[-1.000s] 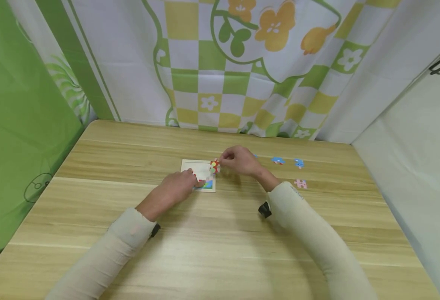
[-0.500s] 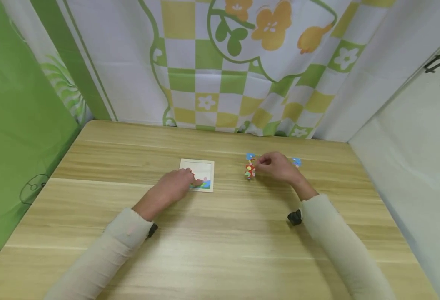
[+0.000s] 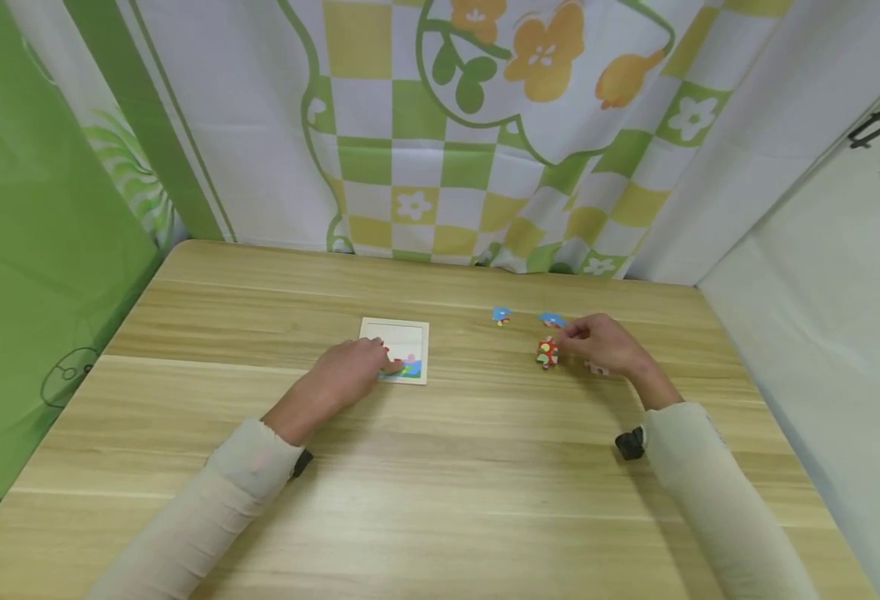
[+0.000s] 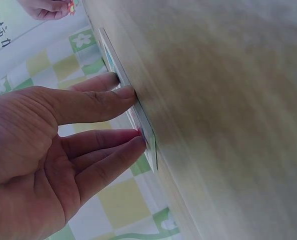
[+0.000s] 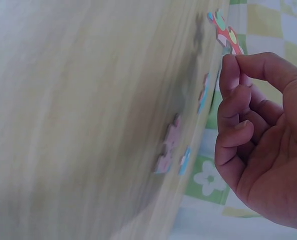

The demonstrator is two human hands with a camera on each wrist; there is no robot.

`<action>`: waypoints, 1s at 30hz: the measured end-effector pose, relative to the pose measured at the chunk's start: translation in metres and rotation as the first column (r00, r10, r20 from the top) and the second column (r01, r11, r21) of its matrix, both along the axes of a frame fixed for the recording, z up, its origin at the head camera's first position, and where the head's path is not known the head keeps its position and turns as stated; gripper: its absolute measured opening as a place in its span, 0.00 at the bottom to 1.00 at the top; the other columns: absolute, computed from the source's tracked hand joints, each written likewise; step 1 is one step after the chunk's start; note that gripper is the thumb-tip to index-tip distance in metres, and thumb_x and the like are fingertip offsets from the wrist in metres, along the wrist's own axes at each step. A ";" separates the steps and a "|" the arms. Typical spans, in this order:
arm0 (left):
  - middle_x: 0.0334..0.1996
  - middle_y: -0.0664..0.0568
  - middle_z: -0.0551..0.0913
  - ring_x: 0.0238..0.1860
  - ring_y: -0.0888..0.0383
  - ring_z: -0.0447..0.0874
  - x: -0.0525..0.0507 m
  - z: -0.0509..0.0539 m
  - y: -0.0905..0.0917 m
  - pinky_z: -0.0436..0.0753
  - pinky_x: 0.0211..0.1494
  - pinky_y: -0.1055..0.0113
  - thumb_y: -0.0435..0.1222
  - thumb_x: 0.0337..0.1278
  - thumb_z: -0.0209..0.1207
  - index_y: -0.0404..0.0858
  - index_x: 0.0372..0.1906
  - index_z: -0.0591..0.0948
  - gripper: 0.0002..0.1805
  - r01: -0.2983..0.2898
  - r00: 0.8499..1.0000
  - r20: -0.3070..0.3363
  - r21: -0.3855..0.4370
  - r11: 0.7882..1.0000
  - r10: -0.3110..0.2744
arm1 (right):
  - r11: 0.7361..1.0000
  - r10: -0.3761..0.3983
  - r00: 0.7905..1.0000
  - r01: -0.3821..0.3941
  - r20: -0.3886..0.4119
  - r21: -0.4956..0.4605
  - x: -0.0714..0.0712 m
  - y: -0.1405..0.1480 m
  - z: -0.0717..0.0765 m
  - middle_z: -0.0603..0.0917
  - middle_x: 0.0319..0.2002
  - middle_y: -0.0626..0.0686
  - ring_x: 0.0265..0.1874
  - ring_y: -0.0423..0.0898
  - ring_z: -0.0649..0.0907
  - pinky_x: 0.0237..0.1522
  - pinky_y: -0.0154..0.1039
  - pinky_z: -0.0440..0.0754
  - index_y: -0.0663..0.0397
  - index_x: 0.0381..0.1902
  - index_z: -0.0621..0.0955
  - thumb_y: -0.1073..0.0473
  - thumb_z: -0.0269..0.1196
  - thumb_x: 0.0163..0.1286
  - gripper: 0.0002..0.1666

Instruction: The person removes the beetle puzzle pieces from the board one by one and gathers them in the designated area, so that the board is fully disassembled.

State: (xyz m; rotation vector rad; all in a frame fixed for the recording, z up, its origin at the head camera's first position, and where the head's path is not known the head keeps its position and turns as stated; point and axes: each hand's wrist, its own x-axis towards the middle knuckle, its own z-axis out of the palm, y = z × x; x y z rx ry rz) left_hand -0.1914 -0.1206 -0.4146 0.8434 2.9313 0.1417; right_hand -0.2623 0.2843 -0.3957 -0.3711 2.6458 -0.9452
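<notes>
A red puzzle piece with yellow and green spots is pinched between the thumb and index finger of my right hand, held above the table in the right wrist view. My left hand rests on the left part of a small pale puzzle tray, fingers fairly straight. Along the tray's lower side lie blue and green pieces, partly hidden by the fingers. In the left wrist view the thumb and fingertips of the left hand touch the thin tray.
Loose pieces lie right of the tray: a blue one with red and yellow, another blue one, and a pink one partly behind the right hand. A checked curtain hangs behind the wooden table.
My right hand has moved from the tray to the right, carrying the red piece with it over the loose pieces. The left hand has stayed on the tray.
</notes>
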 end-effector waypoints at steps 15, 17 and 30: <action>0.36 0.43 0.84 0.37 0.45 0.85 0.001 -0.003 -0.001 0.86 0.40 0.50 0.36 0.75 0.58 0.37 0.53 0.90 0.13 -0.009 1.000 -0.017 0.093 0.996 0.011 | 0.998 -0.050 0.998 0.049 0.039 0.039 -0.005 0.007 -0.014 0.84 0.30 0.57 0.19 0.43 0.77 0.18 0.33 0.73 0.69 0.46 0.85 0.60 0.63 0.74 0.14; 0.36 0.44 0.84 0.37 0.44 0.85 0.001 -0.003 -0.001 0.86 0.39 0.50 0.34 0.74 0.59 0.37 0.53 0.89 0.12 -0.006 1.000 -0.018 0.085 0.996 0.008 | 0.998 -0.055 0.998 0.053 0.038 0.045 -0.007 0.008 -0.016 0.84 0.30 0.56 0.19 0.43 0.77 0.18 0.33 0.72 0.69 0.47 0.85 0.60 0.63 0.74 0.14; 0.39 0.44 0.83 0.39 0.44 0.85 0.000 -0.001 -0.002 0.85 0.39 0.52 0.23 0.64 0.61 0.43 0.57 0.88 0.21 0.005 1.000 -0.012 0.023 1.000 -0.004 | 0.995 -0.072 0.997 0.070 0.024 0.077 -0.008 0.004 -0.015 0.84 0.29 0.56 0.20 0.44 0.78 0.20 0.36 0.74 0.65 0.42 0.86 0.59 0.65 0.73 0.12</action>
